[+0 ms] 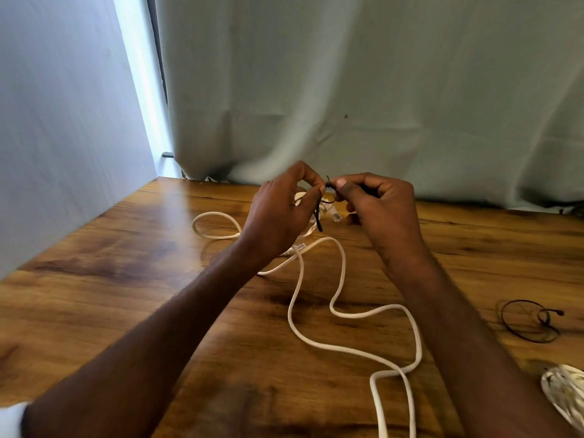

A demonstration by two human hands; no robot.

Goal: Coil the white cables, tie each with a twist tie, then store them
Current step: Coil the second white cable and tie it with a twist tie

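Head view is showing both hands pinching a black tie: left hand [286, 213] and right hand [376, 207] gripping tie [319, 216] above the tabletop [126, 279]. Cable [341, 314] is sprawling uncoiled below the grip; the tie may be slipping loose.

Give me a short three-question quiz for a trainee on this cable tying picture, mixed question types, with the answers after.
1. True or false: the long white cable on the wooden table is already coiled.
2. What do the left hand and right hand pinch between them? A) a black twist tie B) a plug C) scissors
3. Fill in: the coiled white bundle lies at the table's near ____ edge.

Key: 1 false, it sprawls in loose loops. 2 A. 3 right.
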